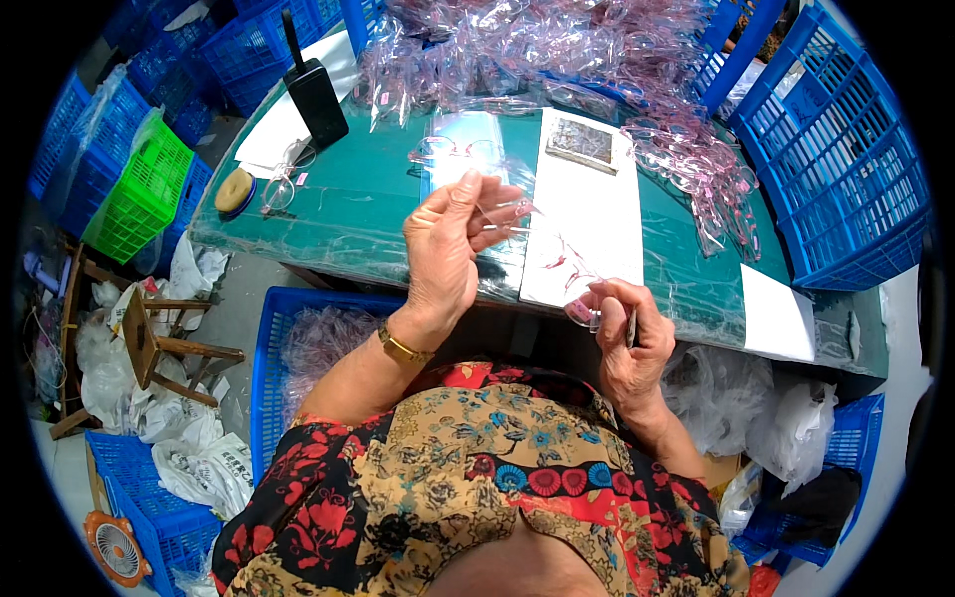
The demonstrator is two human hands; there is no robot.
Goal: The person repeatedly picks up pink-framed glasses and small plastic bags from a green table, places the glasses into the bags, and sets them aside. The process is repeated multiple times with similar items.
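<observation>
My left hand (453,239), with a gold-coloured watch (403,344) at the wrist, is raised over the table's near edge. Its fingers are loosely curled around something thin, clear and pinkish that I cannot make out. Lower and to the right, my right hand (634,343) grips pink-framed eyeglasses (581,310) by one side, and a slim dark tool shows between its fingers. Beyond my left hand, another pair of eyeglasses (453,151) lies on a pale blue sheet. White paper (587,214) is spread between the hands, bearing a phone-like device (582,144).
A large heap of wrapped pink eyeglasses (537,50) covers the back of the green table (338,219). At left stand a black radio-like box (316,104) and a round tan pad (235,191). Blue crates (841,149) flank the table; a wooden stool (149,343) stands left.
</observation>
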